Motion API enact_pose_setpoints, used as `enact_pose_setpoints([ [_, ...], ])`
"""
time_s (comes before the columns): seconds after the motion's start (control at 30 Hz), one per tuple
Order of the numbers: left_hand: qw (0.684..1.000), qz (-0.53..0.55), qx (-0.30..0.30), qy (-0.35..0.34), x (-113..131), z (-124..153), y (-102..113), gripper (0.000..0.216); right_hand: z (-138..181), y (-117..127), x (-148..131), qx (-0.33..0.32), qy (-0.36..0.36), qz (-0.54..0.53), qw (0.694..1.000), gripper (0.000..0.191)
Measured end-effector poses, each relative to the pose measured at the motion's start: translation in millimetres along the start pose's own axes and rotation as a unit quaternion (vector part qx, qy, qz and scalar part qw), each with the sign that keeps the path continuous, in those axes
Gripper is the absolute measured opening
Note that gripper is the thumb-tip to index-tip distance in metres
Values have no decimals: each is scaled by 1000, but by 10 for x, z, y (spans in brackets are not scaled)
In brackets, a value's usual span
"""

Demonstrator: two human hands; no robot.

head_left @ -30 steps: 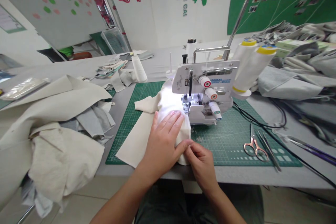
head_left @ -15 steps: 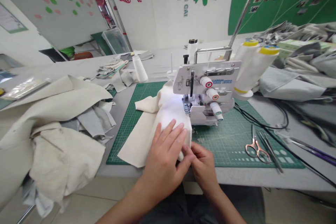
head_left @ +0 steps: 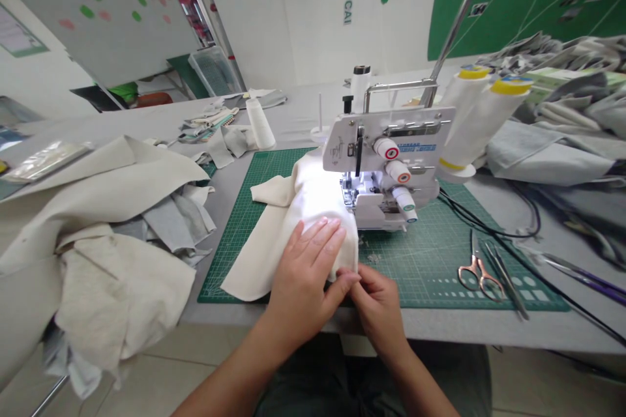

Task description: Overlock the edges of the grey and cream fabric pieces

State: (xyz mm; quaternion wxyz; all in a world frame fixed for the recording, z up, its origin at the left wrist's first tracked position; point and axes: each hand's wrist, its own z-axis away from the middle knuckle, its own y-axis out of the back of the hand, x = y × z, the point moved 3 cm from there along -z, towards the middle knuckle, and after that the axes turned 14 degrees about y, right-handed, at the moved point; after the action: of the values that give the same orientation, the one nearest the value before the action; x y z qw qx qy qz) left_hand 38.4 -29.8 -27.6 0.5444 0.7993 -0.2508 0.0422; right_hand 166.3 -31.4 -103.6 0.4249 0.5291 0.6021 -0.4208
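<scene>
A cream fabric piece (head_left: 313,199) lies under the lit needle area of a white overlock sewing machine (head_left: 391,150). My left hand (head_left: 308,267) rests flat on this fabric with its fingers stretched toward the machine, the thumb reaching over to my right hand. At the fabric's near right corner, my right hand (head_left: 374,296) pinches the edge between thumb and fingers. The presser foot is partly hidden by the machine body and the cloth. Beneath fabric and machine is a green cutting mat (head_left: 235,254).
Copper-handled scissors (head_left: 482,277) and tweezers (head_left: 506,280) lie on the mat at right, near black cables (head_left: 489,228). Thread cones (head_left: 464,117) stand behind the machine. A cream and grey cloth heap (head_left: 122,280) overhangs the table at left; more grey cloth (head_left: 542,150) is piled at right.
The fabric has shifted slightly forward under the machine, its near edge drawn in, and its lit part looks brighter. Both hands keep nearly the same hold. The view has moved a little.
</scene>
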Motion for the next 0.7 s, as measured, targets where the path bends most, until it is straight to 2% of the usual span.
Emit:
enact_pose_setpoints([
  [0.2, 1000, 19, 0, 6, -39, -80, 18, 47, -31, -17, -97, -3, 23, -4, 1000, 46],
  [0.57, 1000, 17, 1, 16, -75, -155, 13, 46, -18, -18, -80, 2, 21, -29, 999, 41],
  [0.7, 999, 31, 36, 1, -6, -94, 85, 38, -28, -19, -79, 5, 24, -38, 999, 41],
])
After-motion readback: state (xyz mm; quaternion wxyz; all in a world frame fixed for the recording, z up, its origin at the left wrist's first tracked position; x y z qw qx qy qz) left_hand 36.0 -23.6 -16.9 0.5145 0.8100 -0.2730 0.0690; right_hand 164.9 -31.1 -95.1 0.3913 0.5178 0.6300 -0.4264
